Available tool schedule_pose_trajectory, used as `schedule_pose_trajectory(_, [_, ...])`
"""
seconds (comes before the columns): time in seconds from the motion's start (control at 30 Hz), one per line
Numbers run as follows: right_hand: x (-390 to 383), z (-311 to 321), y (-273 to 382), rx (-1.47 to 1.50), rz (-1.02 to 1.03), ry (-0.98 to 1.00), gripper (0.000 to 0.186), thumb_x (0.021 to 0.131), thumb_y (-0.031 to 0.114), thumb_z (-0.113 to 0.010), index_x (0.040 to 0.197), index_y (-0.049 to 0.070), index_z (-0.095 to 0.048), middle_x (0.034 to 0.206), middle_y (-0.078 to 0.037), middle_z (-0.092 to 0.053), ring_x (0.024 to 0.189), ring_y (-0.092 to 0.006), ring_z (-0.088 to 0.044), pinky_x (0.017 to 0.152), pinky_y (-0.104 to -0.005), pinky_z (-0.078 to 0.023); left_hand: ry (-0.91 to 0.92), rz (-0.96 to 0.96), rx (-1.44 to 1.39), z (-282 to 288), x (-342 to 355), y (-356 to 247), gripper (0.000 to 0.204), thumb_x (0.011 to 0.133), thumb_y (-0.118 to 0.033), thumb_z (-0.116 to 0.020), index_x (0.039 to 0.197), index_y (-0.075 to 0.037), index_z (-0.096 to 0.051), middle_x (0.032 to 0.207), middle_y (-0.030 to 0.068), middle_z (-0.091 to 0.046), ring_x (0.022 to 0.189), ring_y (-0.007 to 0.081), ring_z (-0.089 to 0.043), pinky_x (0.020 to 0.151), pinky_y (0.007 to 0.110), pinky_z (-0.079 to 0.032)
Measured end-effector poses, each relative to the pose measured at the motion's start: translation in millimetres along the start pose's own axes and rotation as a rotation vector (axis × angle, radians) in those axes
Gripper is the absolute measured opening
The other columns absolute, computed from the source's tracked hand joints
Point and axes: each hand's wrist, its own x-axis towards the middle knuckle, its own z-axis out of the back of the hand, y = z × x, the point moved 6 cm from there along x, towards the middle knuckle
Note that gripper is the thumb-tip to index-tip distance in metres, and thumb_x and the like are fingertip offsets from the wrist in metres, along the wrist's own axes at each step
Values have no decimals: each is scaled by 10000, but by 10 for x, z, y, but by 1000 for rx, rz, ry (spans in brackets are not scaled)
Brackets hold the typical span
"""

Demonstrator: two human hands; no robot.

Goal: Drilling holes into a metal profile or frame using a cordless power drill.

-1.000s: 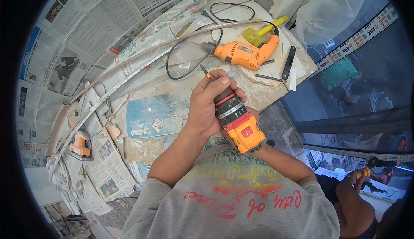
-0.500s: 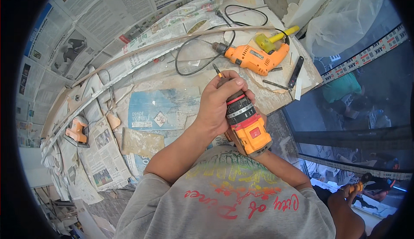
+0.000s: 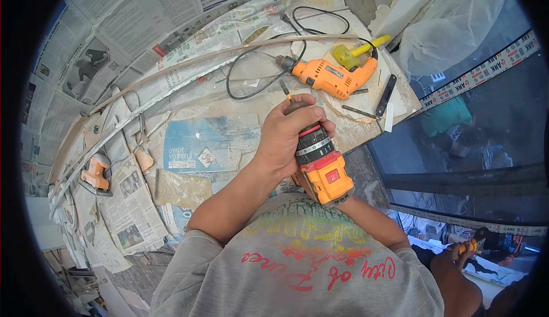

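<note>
A yellow, red and black cordless drill (image 3: pixel 326 174) is in front of my chest, its chuck end pointing away from me. My left hand (image 3: pixel 287 128) is closed round the chuck, and a driver bit (image 3: pixel 285 90) sticks out beyond its fingers. My right forearm (image 3: pixel 372 220) comes in from the right and passes under the drill body. Most of my right hand (image 3: pixel 303 185) is hidden there; it appears to be wrapped round the handle. Beyond the drill, an orange corded drill (image 3: pixel 337 78) lies on the worktable (image 3: pixel 229 102).
Behind the corded drill is a yellow hammer (image 3: pixel 349 56). A black utility knife (image 3: pixel 386 95) lies at the table's right edge. Long strips (image 3: pixel 166 71) cross the back, and an orange sander (image 3: pixel 96 174) sits left. Another person's hand (image 3: pixel 454 254) holds a power tool at lower right.
The whole view has shifted slightly, so the table and tools appear a little further left. Both hands keep their places on the cordless drill.
</note>
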Motion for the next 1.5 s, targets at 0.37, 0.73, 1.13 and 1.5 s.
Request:
schedule_pose_trajectory(0.37, [34, -39, -91, 347, -245, -27, 229, 887, 203, -588, 1106, 137, -577, 940, -49, -592, 826, -231, -593, 671, -385, -475, 33, -20, -56, 9, 16, -11, 311, 806, -57, -667, 1049, -25, -475, 794, 119, -622, 711, 204, -660, 628, 328, -572])
schedule_pose_trajectory(0.73, [43, -96, -138, 260, -337, 66, 175, 896, 69, -595, 1068, 70, -562, 906, -20, -622, 754, -127, -634, 628, -251, -539, -20, 12, 30, -5, -24, -24, 242, 823, -55, -660, 1019, -43, -518, 782, 129, -658, 694, 216, -667, 643, 324, -563])
schedule_pose_trajectory(1.13, [531, 539, 324, 251, -227, -294, 337, 742, 203, -753, 1002, 62, -592, 969, -84, -616, 863, -221, -615, 718, -330, -485, -28, -17, -56, -61, -29, 11, 282, 808, -30, -686, 1005, -23, -484, 812, 97, -613, 694, 170, -648, 603, 306, -569])
schedule_pose_trajectory(1.5, [276, 349, 94, 326, -185, -638, 587, 652, 239, -862, 1037, 43, -465, 1109, -134, -510, 1041, -235, -533, 884, -342, -427, -32, -128, -64, -10, 2, 27, 280, 829, -38, -661, 1030, -22, -466, 816, 102, -610, 707, 197, -650, 618, 327, -576])
